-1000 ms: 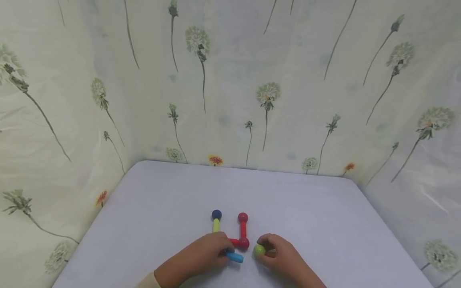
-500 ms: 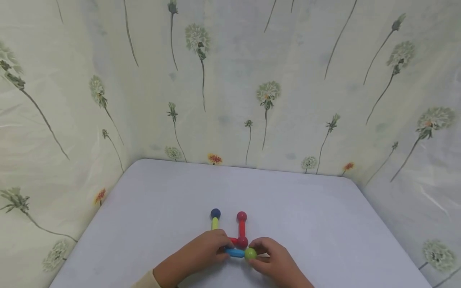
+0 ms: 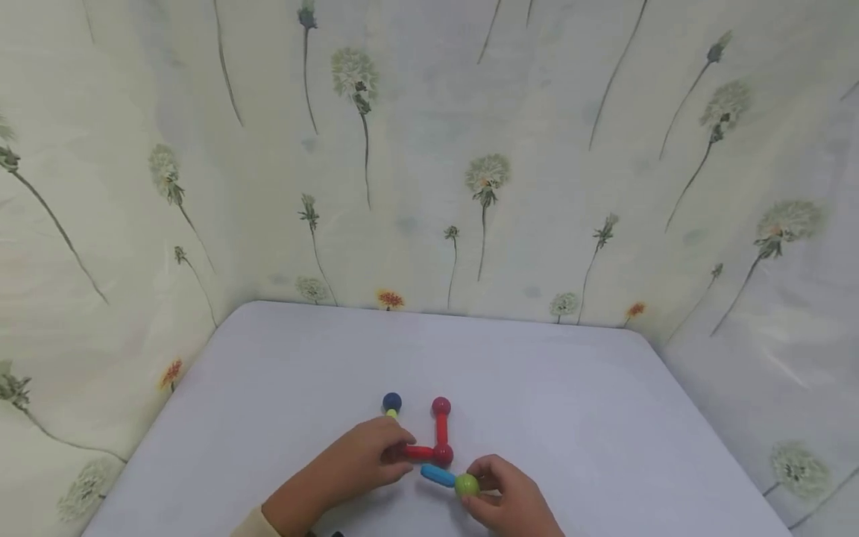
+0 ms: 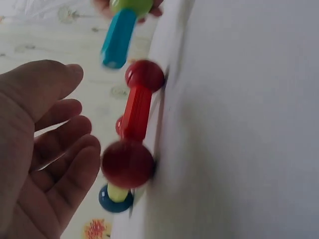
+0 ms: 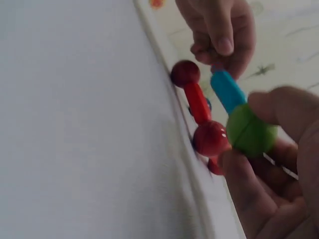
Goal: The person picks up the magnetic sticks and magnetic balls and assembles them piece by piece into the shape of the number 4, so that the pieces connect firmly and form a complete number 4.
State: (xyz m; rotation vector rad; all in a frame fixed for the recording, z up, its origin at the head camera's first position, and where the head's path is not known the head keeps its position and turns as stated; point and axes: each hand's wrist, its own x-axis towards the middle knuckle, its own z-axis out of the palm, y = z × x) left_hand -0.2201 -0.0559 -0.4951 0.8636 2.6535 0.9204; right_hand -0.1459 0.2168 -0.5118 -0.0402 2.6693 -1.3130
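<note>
My right hand (image 3: 506, 496) pinches a lime green ball (image 3: 467, 485) between thumb and fingers. A blue stick (image 3: 438, 475) juts from that ball toward the left, its other end free. My left hand (image 3: 362, 455) has loosely bent fingers with nothing in them, beside a red stick (image 3: 419, 452). That stick joins a corner red ball (image 3: 443, 454) to another red ball (image 4: 128, 163), which the left hand hides in the head view. From the corner, a second red stick (image 3: 441, 430) runs back to a far red ball (image 3: 441, 406).
Past the left hand, a dark blue ball (image 3: 392, 402) tops a mostly hidden yellow stick (image 3: 392, 413). All lie on a white table (image 3: 537, 388), with a dandelion-patterned curtain (image 3: 416, 149) around its back and sides.
The green ball met the blue stick's end. The left hand let go of the stick, which now hangs from the ball in the right hand, slightly nearer the front and tilted.
</note>
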